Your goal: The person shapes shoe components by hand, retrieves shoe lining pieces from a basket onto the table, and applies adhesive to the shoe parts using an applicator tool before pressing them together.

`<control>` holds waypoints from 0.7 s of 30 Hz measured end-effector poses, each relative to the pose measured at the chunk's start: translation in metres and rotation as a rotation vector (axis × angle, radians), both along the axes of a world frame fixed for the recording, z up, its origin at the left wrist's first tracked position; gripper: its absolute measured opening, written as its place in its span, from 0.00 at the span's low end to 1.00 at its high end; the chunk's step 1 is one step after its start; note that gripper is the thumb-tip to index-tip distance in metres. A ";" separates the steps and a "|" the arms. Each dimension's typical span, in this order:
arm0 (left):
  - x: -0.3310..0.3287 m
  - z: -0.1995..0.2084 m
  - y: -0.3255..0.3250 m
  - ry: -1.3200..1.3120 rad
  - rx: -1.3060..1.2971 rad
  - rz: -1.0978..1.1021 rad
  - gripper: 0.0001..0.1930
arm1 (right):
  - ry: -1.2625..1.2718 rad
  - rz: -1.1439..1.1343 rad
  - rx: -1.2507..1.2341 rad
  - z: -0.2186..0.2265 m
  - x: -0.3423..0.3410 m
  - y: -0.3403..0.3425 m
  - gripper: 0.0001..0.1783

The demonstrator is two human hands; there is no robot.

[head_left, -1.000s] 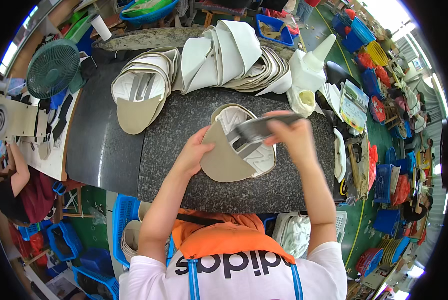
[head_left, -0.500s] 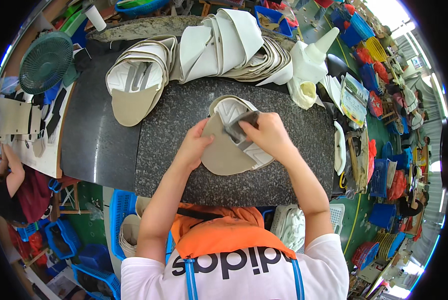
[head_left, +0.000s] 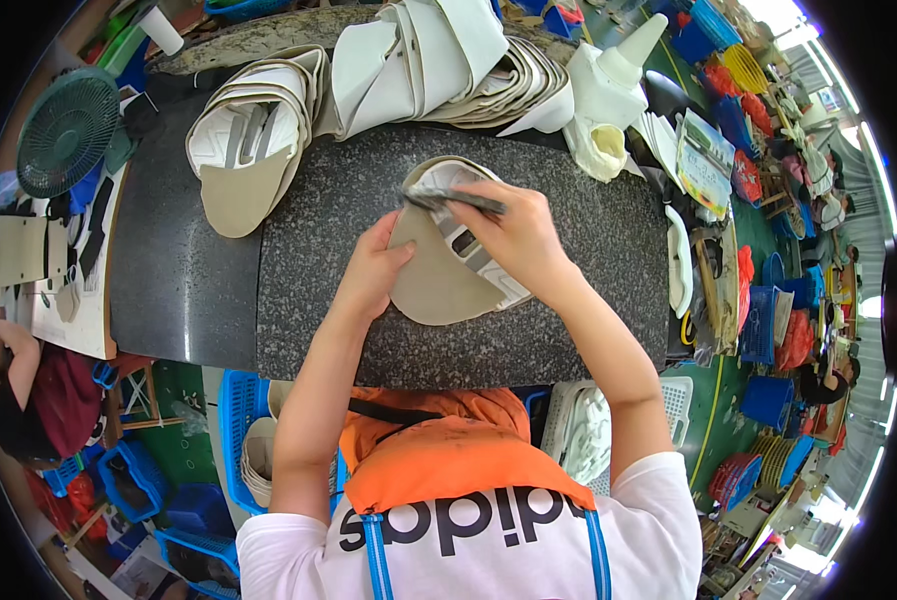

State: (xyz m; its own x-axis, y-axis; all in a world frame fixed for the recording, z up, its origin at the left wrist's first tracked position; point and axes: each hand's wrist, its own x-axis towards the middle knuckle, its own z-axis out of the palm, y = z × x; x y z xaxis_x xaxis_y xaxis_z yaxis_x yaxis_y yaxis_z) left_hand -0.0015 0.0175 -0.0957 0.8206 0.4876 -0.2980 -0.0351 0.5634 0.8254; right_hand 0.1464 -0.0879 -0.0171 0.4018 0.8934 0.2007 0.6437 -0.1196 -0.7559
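Note:
A beige shoe upper (head_left: 433, 275) with a white patterned lining and a grey strip lies on the speckled dark worktop (head_left: 328, 240). My left hand (head_left: 373, 265) grips its left edge, thumb on top and fingers at the side. In my right hand (head_left: 513, 235) is a dark, slim-handled brush (head_left: 453, 198), held over the far end of the upper; its tip is smeared, so I cannot tell whether it touches. Back left stands a stack of nested beige uppers (head_left: 253, 180), and behind the piece lie several white and beige pieces (head_left: 408, 75) in a pile.
A white bottle with a cone spout (head_left: 608, 85) stands at the back right, by papers (head_left: 703, 170). A green fan (head_left: 68, 130) is at the far left, above another person (head_left: 43, 390). Blue baskets (head_left: 243, 430) and a white basket (head_left: 578, 430) sit below the worktop.
My right hand has moved slightly left and away from me, carrying the brush from the upper's middle to its far end. My left hand keeps its hold. The whole view has shifted a little.

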 end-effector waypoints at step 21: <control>-0.021 0.007 -0.042 -0.025 0.190 0.032 0.35 | -0.360 -0.143 -0.112 -0.025 -0.012 -0.084 0.09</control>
